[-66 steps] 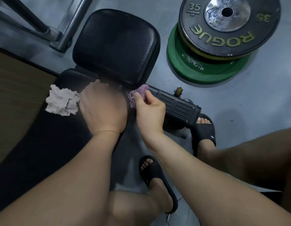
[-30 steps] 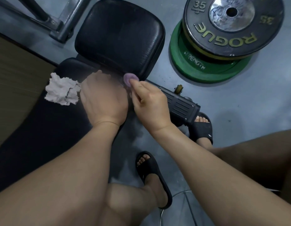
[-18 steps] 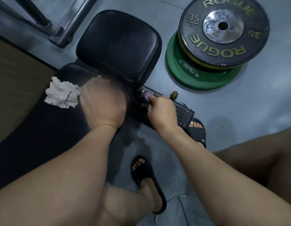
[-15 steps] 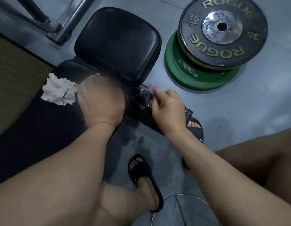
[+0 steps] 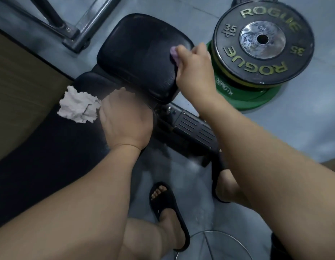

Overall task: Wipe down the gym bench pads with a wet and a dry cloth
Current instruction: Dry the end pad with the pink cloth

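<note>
The black seat pad [image 5: 140, 53] of the gym bench lies ahead, with the long back pad [image 5: 41, 147] running toward the lower left. My right hand [image 5: 194, 68] grips a small purple cloth [image 5: 173, 53] and holds it against the seat pad's right edge. My left hand [image 5: 125, 119] rests on the near end of the long pad, where the two pads meet; its fingers are hidden from view. A crumpled white cloth [image 5: 78, 107] lies on the long pad just left of my left hand.
A black Rogue 35 lb plate [image 5: 262, 40] lies on a green plate [image 5: 247, 94] on the grey floor at right. The bench's black frame and foot step [image 5: 194, 128] sit below the seat. Metal rack legs [image 5: 76, 34] stand upper left. My sandalled feet [image 5: 168, 209] are below.
My right hand has moved with the purple cloth from the bench frame under the seat up to the seat pad's right edge. My left hand and the white cloth have stayed put.
</note>
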{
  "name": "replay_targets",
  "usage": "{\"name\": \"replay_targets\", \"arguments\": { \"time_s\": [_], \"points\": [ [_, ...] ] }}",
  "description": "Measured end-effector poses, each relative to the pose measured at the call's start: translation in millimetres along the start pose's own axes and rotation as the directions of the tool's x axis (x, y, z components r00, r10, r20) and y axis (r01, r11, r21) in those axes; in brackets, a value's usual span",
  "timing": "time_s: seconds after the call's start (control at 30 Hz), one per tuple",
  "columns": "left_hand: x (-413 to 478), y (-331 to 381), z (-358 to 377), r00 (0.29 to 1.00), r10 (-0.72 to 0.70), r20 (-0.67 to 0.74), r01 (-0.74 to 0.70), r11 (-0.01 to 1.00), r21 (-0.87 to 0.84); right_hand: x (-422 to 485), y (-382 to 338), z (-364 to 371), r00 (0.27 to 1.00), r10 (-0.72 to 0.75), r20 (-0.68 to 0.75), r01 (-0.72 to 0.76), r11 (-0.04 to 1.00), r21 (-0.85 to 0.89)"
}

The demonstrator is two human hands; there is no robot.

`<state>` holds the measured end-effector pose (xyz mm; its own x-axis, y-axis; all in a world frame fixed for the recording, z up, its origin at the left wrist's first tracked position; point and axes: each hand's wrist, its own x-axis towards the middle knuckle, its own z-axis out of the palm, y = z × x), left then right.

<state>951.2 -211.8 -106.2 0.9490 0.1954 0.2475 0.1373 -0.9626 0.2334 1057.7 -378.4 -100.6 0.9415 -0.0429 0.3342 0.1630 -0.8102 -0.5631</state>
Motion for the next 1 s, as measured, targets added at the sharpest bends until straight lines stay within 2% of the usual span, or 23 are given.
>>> {"name": "replay_targets", "arguments": {
  "time_s": [0.1,0.2,0.27,0.37,0.47,0.53,0.67,0.7,0.8,0.87,0.9,1.0],
  "points": [
    [0,0,0,1.000,-0.008,0.005,0.008,1.000,-0.003,-9,-7,3,0.999,0.034,0.011,-0.034,0.999,-0.008],
    [1,0,1,1.000,-0.005,0.002,0.005,1.000,-0.016,-53,-13,-4,0.988,-0.119,0.102,0.109,0.990,0.092],
    [1,-1,1,1.000,-0.005,0.001,0.005,1.000,-0.021,-49,-6,-10,0.979,-0.169,0.117,0.156,0.982,0.106],
    [0,-1,0,1.000,-0.006,0.015,0.006,1.000,-0.027,0,11,-7,0.994,-0.100,0.035,0.099,0.994,0.034],
    [0,-1,-1,1.000,-0.008,0.022,0.008,1.000,-0.021,41,30,-5,0.995,0.034,0.095,-0.033,0.999,-0.008],
    [1,0,-1,0.999,-0.012,0.031,0.012,1.000,-0.023,36,31,-4,0.996,0.057,0.076,-0.058,0.998,0.020],
    [2,-1,0,0.999,-0.017,0.044,0.018,1.000,-0.015,-13,13,-8,0.988,-0.132,0.074,0.118,0.977,0.178],
    [1,-2,0,0.999,-0.019,0.051,0.019,1.000,-0.011,-11,10,-10,0.986,-0.134,0.096,0.115,0.977,0.179],
    [1,-1,0,0.998,-0.020,0.061,0.020,1.000,0.002,40,14,-3,0.984,0.044,0.170,-0.063,0.993,0.104],
    [1,0,1,0.998,-0.019,0.054,0.019,1.000,0.005,78,21,5,0.955,0.181,0.237,-0.221,0.963,0.154],
    [2,0,0,0.999,-0.020,0.050,0.020,1.000,0.003,90,27,6,0.924,0.241,0.297,-0.313,0.923,0.226],
    [2,1,-1,0.998,-0.024,0.054,0.024,1.000,-0.005,87,40,-4,0.806,0.389,0.446,-0.576,0.690,0.438]
  ]
}}
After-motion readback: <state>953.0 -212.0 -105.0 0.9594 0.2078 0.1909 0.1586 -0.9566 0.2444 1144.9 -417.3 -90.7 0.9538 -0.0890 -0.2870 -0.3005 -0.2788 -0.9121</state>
